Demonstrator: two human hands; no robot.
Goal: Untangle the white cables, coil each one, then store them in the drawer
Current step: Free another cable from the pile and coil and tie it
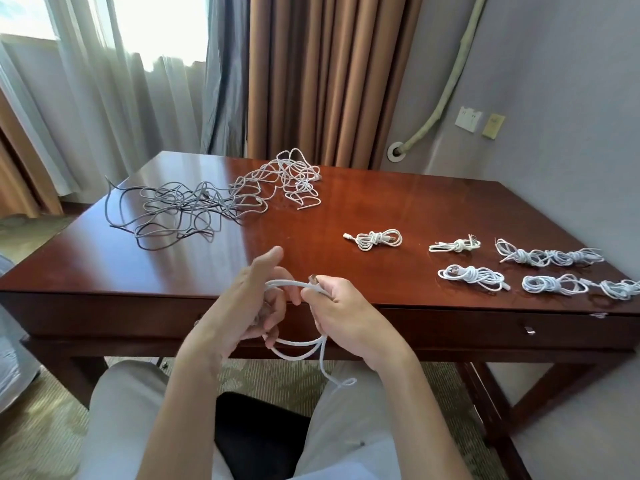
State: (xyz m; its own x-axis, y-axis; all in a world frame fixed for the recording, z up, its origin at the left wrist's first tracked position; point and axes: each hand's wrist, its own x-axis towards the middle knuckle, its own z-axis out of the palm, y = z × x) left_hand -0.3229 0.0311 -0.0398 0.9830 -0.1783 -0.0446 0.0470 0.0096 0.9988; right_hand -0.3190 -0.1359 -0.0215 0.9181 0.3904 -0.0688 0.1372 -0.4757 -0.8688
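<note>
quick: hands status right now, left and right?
Left hand: holds white cable loops around its fingers.
Right hand: pinches the same cable.

You can read no text, label, brand or number here; any marks on the white wall socket plate (468, 119) are too blurred.

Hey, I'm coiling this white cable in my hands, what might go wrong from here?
The loose end dangling below your right hand may snag or kink while you wrap. The loops around your left hand look slack and might slip off. The tangled pile lies near the table edge, so tugging it may drag cables off.
</note>
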